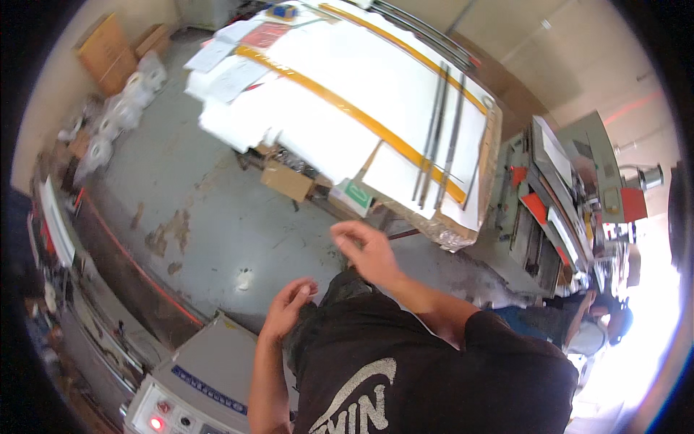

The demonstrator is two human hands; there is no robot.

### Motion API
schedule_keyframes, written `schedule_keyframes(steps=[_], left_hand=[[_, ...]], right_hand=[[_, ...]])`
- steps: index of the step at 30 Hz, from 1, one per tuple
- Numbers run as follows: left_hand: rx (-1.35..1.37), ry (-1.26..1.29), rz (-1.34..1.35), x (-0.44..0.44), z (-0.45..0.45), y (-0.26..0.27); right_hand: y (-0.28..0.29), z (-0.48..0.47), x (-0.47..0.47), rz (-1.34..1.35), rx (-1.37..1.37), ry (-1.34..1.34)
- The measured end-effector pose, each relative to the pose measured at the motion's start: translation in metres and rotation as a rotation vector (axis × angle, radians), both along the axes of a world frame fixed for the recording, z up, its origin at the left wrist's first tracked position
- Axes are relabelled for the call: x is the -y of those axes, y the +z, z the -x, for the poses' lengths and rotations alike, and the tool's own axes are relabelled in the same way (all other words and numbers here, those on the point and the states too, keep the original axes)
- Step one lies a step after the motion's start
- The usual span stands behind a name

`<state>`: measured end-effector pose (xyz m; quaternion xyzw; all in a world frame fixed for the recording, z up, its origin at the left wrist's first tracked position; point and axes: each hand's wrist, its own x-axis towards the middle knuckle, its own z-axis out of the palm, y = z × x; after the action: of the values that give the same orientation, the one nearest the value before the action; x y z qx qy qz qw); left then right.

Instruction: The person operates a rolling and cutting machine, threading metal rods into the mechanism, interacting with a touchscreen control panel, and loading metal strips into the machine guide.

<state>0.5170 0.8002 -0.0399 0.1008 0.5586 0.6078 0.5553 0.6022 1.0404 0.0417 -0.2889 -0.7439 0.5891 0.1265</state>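
My left hand [291, 305] hangs low before my body with its fingers loosely curled and nothing in it, near a grey machine cabinet [217, 352]. Slightly blurred, my right hand [368, 249] is raised in front of my waist, also without an object, its fingers bent. Beyond it stands a worktable covered with white sheet [325, 76]. Long yellow rulers or strips [347, 108] lie across the table, and several thin dark bars [439, 130] cross them at the right end. An open cardboard box [286, 182] sits under the table's near edge.
A red light [156, 423] glows on the cabinet's control panel. Plastic-wrapped rolls [124, 111] and a flat cardboard box [108, 54] line the left wall. At the right stands a large machine [558, 184], with another person [564, 320] below it in view. Grey floor [238, 238] lies between.
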Motion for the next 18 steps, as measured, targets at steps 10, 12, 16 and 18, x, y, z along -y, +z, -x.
schedule_keyframes(steps=[10,12,16,18], left_hand=[[-0.003,-0.087,-0.084,-0.306,-0.045,-0.014],[-0.015,-0.087,0.007,-0.329,-0.054,-0.025],[0.106,-0.086,0.170,-0.357,-0.066,-0.035],[0.172,-0.078,0.155,-0.363,-0.067,-0.029]], right_hand=[[-0.062,-0.116,-0.385,-0.070,0.052,-0.687],[-0.080,-0.108,-0.423,0.066,0.063,-0.708],[-0.087,-0.084,-0.462,0.387,0.002,-0.620],[-0.090,-0.075,-0.468,0.573,-0.061,-0.555]])
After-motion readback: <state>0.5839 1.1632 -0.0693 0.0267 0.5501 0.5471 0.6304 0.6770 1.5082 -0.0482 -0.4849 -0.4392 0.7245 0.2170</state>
